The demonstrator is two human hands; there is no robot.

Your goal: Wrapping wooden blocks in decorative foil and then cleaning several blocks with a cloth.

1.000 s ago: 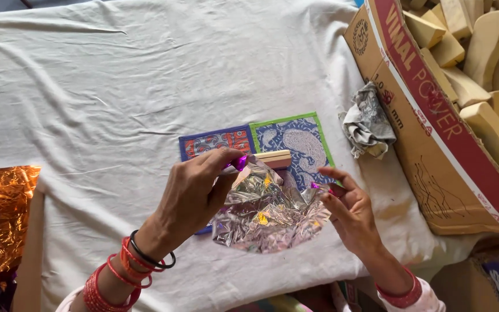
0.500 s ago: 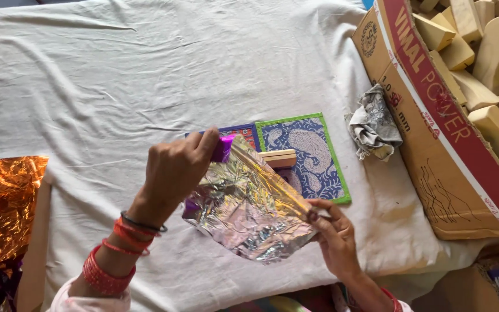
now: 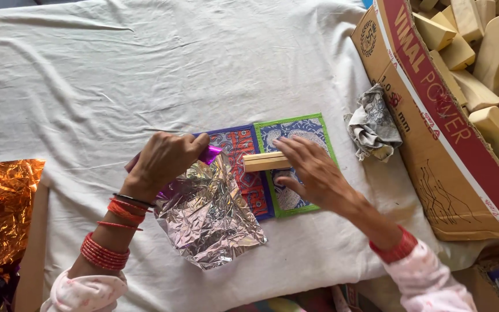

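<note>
Wooden block being reached by the right hand, foil being pinched by the left.

The wooden block (image 3: 267, 161) is lying left-to-right on the patterned cards (image 3: 295, 130); right hand (image 3: 313, 170) fingers are spread loosely over its right end, while the foil sheet (image 3: 206, 214) edge is being gripped by the left hand (image 3: 163, 162).

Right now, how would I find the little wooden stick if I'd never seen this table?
Start at the white cloth and find the two patterned cards in its middle. The wooden block lies flat across them, under the right hand's fingertips. It is pale, plain and bar-shaped, unlike the shiny crumpled foil beside it, and it lies apart from the chunky blocks in the cardboard box.
</note>
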